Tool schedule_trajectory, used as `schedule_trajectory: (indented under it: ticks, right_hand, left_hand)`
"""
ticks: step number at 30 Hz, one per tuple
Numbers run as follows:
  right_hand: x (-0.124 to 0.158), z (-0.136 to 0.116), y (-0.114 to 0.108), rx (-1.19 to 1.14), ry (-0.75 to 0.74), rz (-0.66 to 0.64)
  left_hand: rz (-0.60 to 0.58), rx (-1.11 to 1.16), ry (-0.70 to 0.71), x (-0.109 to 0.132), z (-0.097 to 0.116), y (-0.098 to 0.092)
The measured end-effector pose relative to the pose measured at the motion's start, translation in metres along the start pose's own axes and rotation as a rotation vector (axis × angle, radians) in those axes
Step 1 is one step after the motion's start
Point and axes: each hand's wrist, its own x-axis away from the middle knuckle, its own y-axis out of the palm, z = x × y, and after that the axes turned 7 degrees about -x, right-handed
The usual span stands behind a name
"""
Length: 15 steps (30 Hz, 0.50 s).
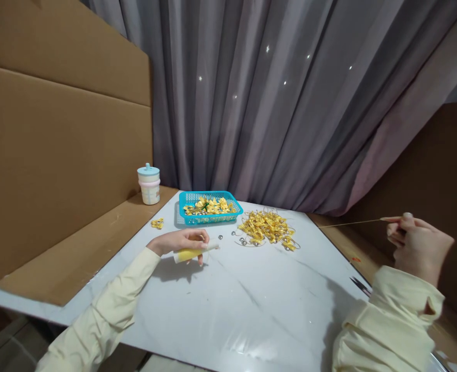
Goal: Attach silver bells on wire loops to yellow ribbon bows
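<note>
My left hand [191,242] is closed around a spool [188,254] wound with yellow thread, held tilted just above the table. Off to the right and raised, my right hand [418,240] pinches a thin yellow thread [352,224]. That thread stretches out taut leftward from the fingertips; its middle stretch is too fine to follow to the spool. Beyond the spool lies a heap of yellow ribbon pieces [267,227] with thread loops and small silvery bells [243,241]. A loose bell [220,237] rests near my left fingertips.
A blue plastic basket [210,221] of yellow ribbon flowers stands at the back. One yellow piece [157,223] lies left of it. A lidded cup [149,185] is at the back left. Dark pointed tips [360,285], perhaps scissors, show beside my right sleeve. Cardboard walls [65,150] flank the white table [228,310].
</note>
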Motion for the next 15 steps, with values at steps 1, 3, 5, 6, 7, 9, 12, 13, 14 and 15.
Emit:
schedule_trajectory:
  ticks: [1,3,5,6,7,9,12,13,14,15]
  right_hand:
    - [0.0005,-0.0015,-0.0001,-0.003,-0.003,-0.001]
    - [0.0016,-0.0034,0.0003,-0.005,-0.007,-0.005]
    - [0.0024,-0.0043,0.0013,-0.007,-0.011,-0.01]
    - [0.0026,-0.0046,0.0017,-0.007,-0.013,-0.011]
    - [0.0027,-0.0048,0.0021,-0.006,-0.012,-0.007]
    - [0.0023,-0.0054,0.0025,0.001,-0.009,0.013]
    - [0.0015,-0.0075,0.0018,-0.007,-0.018,0.032]
    - [0.0014,-0.0085,0.001,-0.015,-0.024,0.031]
    - [0.0015,-0.0096,0.0,-0.007,-0.025,0.039]
    - [0.0017,-0.0106,-0.0013,0.006,-0.025,0.052]
  left_hand:
    - [0.004,0.01,0.014,0.0,-0.0006,-0.0001]
    - [0.004,0.033,0.032,0.0,-0.0016,-0.0006]
    - [0.009,0.046,0.041,-0.0001,-0.0022,-0.0014]
    - [0.015,0.049,0.047,-0.0002,-0.0021,-0.0017]
    - [0.023,0.052,0.055,-0.0003,-0.0019,-0.0022]
    - [0.041,0.058,0.078,-0.0006,-0.0014,-0.0032]
    - [0.068,0.047,0.083,-0.0018,-0.0022,-0.0054]
    - [0.076,0.047,0.079,-0.0024,-0.0031,-0.0062]
    - [0.083,0.054,0.074,-0.003,-0.0043,-0.007]
    - [0.09,0.068,0.07,-0.0037,-0.0055,-0.0077]
